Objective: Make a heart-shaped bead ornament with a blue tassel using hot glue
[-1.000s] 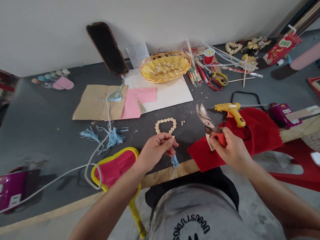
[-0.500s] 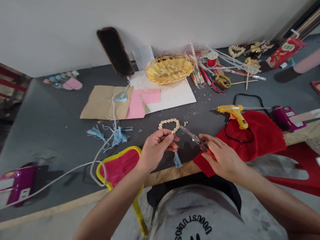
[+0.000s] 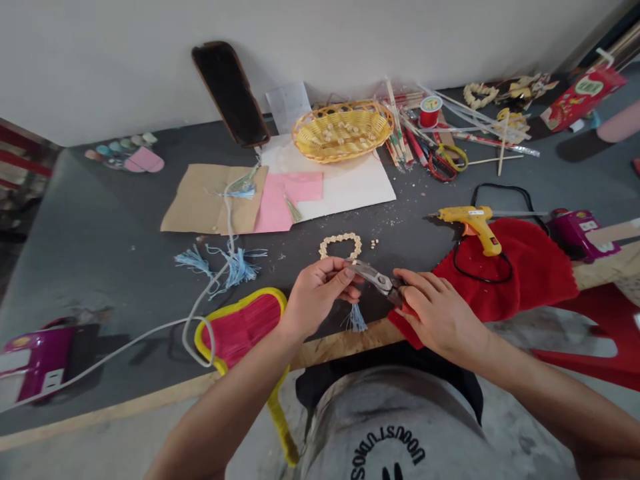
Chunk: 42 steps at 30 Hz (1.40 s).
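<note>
Between the thumb and fingers of my left hand (image 3: 323, 293) is pinched a small light wooden piece, joined to a heart-shaped ring of pale wooden beads (image 3: 341, 239). The ring's upper curve shows above my fingers; its lower part is hidden. Below that hand hangs a light blue tassel (image 3: 357, 319). My right hand (image 3: 435, 310) grips a pair of pruning shears (image 3: 381, 281), whose metal blades reach the pinched piece at my left fingertips. A few tiny wooden bits (image 3: 374, 244) lie right of the ring.
A yellow glue gun (image 3: 475, 223) lies on red cloth (image 3: 535, 267) at right. Behind are a wicker basket (image 3: 320, 148), scissors (image 3: 444, 163) and a leaning phone (image 3: 231, 93). Blue tassels (image 3: 240, 267), a white cable (image 3: 195, 321) and a pink, yellow-edged piece (image 3: 235, 333) lie left.
My right hand has moved the shears leftward, so their blades now meet the piece at my left fingertips. My left hand keeps its pinch on the bead heart.
</note>
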Motion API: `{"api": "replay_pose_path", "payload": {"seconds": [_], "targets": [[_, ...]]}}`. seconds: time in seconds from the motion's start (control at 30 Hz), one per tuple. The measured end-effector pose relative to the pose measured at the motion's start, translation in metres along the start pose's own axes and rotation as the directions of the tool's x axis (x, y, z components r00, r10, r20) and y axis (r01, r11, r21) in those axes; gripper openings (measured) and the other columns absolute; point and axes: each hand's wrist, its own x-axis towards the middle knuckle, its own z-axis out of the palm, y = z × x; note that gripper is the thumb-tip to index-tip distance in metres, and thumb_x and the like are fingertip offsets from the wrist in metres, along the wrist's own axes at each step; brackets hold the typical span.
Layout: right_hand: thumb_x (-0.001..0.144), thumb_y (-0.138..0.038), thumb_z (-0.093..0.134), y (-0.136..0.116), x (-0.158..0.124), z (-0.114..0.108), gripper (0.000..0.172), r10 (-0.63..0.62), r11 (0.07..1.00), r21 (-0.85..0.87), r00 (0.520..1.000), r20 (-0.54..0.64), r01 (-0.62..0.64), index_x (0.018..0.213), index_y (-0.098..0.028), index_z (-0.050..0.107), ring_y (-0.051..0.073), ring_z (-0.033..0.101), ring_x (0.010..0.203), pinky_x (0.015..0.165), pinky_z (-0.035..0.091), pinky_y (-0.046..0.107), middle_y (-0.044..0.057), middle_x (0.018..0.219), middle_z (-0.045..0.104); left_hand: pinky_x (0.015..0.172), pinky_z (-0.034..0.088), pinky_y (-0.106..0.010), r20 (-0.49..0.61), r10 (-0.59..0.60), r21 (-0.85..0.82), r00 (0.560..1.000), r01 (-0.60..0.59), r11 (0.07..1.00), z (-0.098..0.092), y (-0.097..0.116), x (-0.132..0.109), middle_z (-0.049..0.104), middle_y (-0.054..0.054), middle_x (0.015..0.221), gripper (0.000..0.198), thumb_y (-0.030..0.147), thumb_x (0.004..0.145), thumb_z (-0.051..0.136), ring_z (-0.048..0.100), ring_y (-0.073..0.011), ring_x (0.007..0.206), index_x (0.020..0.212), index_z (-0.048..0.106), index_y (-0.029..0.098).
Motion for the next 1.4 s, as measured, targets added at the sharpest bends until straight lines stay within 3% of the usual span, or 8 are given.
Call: {"api": "replay_pose_path", "payload": {"seconds": [0.23,0.43,0.53,0.63,0.7,0.97,1.2,1.4], "targets": [[0.091,-0.013,0.054,0.002,0.001,-0.002,0.01,-0.032,0.999,0.03,0.999,-0.003,0.032,0.099,-0.012,0.061,0.032,0.058,0.111,0.086,0.055,0.05,0.017,0.129,0.062,0.053,0.055,-0.021,-0.009,-0.002,0.045,1.0,0.003,0.999,0.0,0.001,0.0,0.071,-0.002,0.072,0.038,0.048,0.072,0.077,0.061,-0.0084,0.051,0.081,0.064,0.014],[0.09,-0.01,0.051,0.004,0.0,0.003,0.014,-0.018,0.995,0.093,0.999,-0.051,0.023,0.101,-0.011,0.059,0.031,0.061,0.109,0.086,0.056,0.048,0.019,0.121,0.065,0.051,0.054,-0.019,-0.025,0.075,0.125,0.997,-0.072,0.99,0.002,0.0,-0.001,0.07,-0.001,0.068,0.03,0.042,0.078,0.073,0.062,-0.008,0.05,0.079,0.064,0.013],[0.09,-0.016,0.054,0.004,0.0,0.006,0.035,0.009,0.988,0.157,0.995,-0.103,0.008,0.123,-0.004,0.051,0.031,0.063,0.107,0.085,0.057,0.047,0.022,0.122,0.064,0.051,0.053,-0.018,-0.032,0.109,0.173,0.994,-0.102,0.98,0.003,0.002,-0.003,0.068,0.001,0.063,0.023,0.036,0.08,0.07,0.062,-0.0083,0.05,0.078,0.064,0.014],[0.09,-0.019,0.053,0.003,0.002,0.005,0.051,0.023,0.993,0.12,1.0,-0.011,-0.022,0.138,-0.004,0.042,0.032,0.062,0.108,0.085,0.056,0.049,0.022,0.127,0.062,0.052,0.053,-0.017,-0.021,0.142,0.217,0.99,-0.134,0.967,0.004,0.005,-0.005,0.066,0.002,0.059,0.017,0.03,0.082,0.067,0.063,-0.0085,0.051,0.076,0.064,0.014],[0.09,-0.017,0.05,0.001,0.002,0.005,0.05,0.038,0.996,0.084,0.999,0.038,-0.041,0.138,-0.006,0.045,0.032,0.062,0.108,0.084,0.056,0.05,0.019,0.122,0.065,0.052,0.053,-0.017,-0.02,0.159,0.235,0.987,-0.15,0.96,0.005,0.007,-0.006,0.066,0.002,0.058,0.015,0.028,0.082,0.065,0.064,-0.0088,0.051,0.076,0.064,0.014],[0.091,-0.012,0.042,0.001,0.004,0.006,0.04,0.071,0.994,0.08,0.996,0.057,-0.075,0.129,-0.005,0.054,0.029,0.066,0.096,0.082,0.057,0.047,0.017,0.107,0.067,0.049,0.054,-0.018,-0.082,0.151,0.209,0.985,-0.131,0.969,0.014,0.006,-0.008,0.066,0.002,0.056,0.016,0.03,0.08,0.065,0.063,-0.0099,0.049,0.075,0.064,0.014],[0.09,-0.015,0.046,-0.001,0.004,0.002,0.047,0.118,0.984,0.13,0.991,0.059,-0.125,0.137,-0.009,0.047,0.031,0.061,0.108,0.086,0.057,0.048,0.016,0.12,0.064,0.053,0.055,-0.016,-0.076,0.171,0.203,0.982,-0.153,0.967,0.012,0.009,-0.007,0.067,0.003,0.056,0.012,0.027,0.077,0.069,0.065,-0.0091,0.051,0.077,0.065,0.015],[0.089,-0.012,0.042,0.001,0.001,0.001,0.051,0.088,0.987,0.13,0.993,0.074,-0.098,0.14,-0.01,0.042,0.032,0.057,0.115,0.088,0.055,0.05,0.017,0.126,0.06,0.05,0.056,-0.018,0.037,0.094,0.169,0.995,-0.099,0.981,0.006,0.012,-0.005,0.066,0.002,0.054,0.019,0.032,0.076,0.072,0.065,-0.0106,0.049,0.071,0.065,0.015]]}}
